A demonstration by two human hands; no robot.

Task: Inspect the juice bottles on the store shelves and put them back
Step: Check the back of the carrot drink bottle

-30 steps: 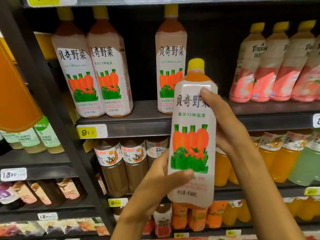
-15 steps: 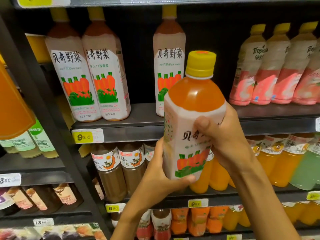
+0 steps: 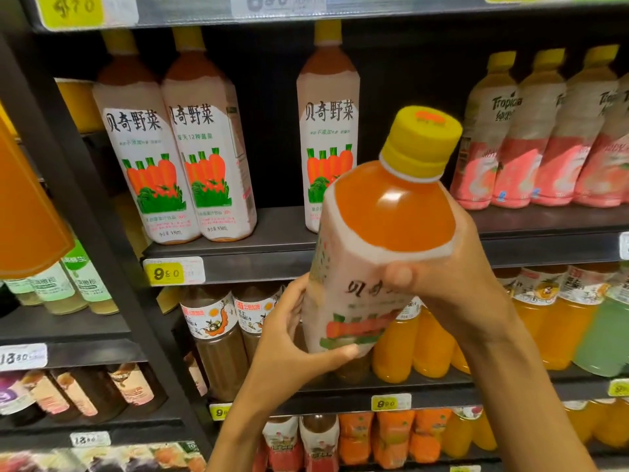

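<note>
One carrot juice bottle [image 3: 374, 267] is off the shelf and held in the centre-right of the frame, in front of the shelving. It is tilted, its yellow cap [image 3: 420, 144] leaning toward the camera and to the upper right, so that the cap top and the orange shoulder face the viewer while the label is seen foreshortened.

The left hand [image 3: 292, 338] supports the lower part of the bottle, thumb laid across the label near the base and fingers curled behind. The right hand [image 3: 452, 284] grips the upper body just below the shoulder, thumb pressed on the front of the label and fingers wrapped round the far side. Both holds look firm.

Judgement: the inspection step is in hand, with the cap and neck being examined.

On the shelf [image 3: 272, 264] at mid-left stand three matching bottles: two side by side [image 3: 177, 165] and one apart [image 3: 328, 131]. The gap between them, and the space to the right of the single bottle, are open.

The next move calls for righting the bottle and setting it upright in one of those gaps, label forward. The pink bottles [image 3: 537, 141] at upper right stand near the right-hand space and should not be knocked.
</note>
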